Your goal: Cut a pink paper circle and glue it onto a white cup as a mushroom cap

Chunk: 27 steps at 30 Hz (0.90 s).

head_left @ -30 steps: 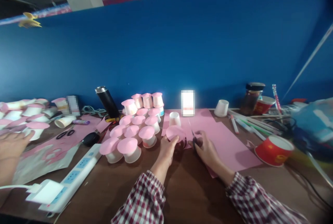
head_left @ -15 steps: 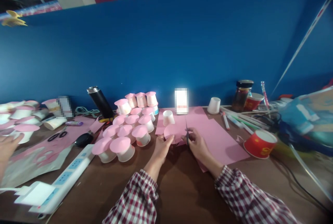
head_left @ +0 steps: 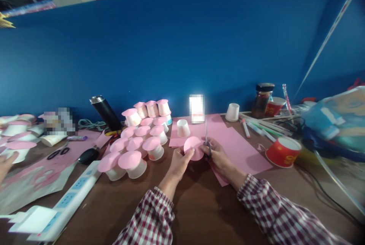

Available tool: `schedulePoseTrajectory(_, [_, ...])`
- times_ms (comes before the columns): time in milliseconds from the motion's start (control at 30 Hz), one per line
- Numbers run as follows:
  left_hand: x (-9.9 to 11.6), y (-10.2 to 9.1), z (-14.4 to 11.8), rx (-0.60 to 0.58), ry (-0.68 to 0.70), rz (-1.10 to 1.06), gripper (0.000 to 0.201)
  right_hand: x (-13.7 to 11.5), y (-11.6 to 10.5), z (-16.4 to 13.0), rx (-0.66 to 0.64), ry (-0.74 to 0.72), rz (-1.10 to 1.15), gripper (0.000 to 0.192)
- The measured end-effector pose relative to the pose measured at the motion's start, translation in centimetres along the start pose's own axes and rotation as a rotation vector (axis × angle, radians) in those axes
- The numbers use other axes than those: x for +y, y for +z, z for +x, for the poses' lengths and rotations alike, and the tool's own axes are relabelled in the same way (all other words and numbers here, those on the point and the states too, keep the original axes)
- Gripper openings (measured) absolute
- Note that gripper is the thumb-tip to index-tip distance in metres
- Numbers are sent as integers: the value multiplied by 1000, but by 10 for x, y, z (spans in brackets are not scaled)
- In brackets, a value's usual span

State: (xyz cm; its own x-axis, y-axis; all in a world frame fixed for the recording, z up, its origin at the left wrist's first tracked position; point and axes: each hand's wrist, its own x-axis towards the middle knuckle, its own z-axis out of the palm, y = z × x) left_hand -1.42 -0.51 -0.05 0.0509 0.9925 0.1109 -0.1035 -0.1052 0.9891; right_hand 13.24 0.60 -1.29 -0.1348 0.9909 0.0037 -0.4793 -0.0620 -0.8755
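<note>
While pinching a disc (head_left: 194, 144) with the left hand (head_left: 179, 164) below frame centre, grasping scissors (head_left: 208, 145) in the right hand (head_left: 221, 158).

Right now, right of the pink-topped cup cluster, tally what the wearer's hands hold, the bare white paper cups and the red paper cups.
Round pink paper disc, left hand: 1
Black-handled metal scissors, right hand: 1
Bare white paper cups: 2
Red paper cups: 2
Total: 6

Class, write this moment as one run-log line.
left hand: holds pink disc | right hand: holds scissors | white cup: on pink paper
</note>
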Motion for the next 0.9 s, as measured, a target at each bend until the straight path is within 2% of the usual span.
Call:
schedulePoseTrajectory(200, [-4, -1, 0, 33, -20, 40, 23, -6, 1, 1, 43, 21, 1, 51])
schedulePoseTrajectory(367, [-2, -2, 0, -14, -30, 59, 19, -11, 0, 0, 66, 46, 7, 50])
schedulePoseTrajectory(467, [-5, -2, 0, 29, -55, 27, 22, -11, 0, -1, 47, 65, 15, 49])
schedulePoseTrajectory(667, [-9, 2, 0, 81, -65, -59, 29, -10, 3, -1, 96, 75, 25, 50])
schedulePoseTrajectory(900, [-7, 8, 1, 157, -159, -113, 39, -9, 4, -1, 119, -9, -119, 52])
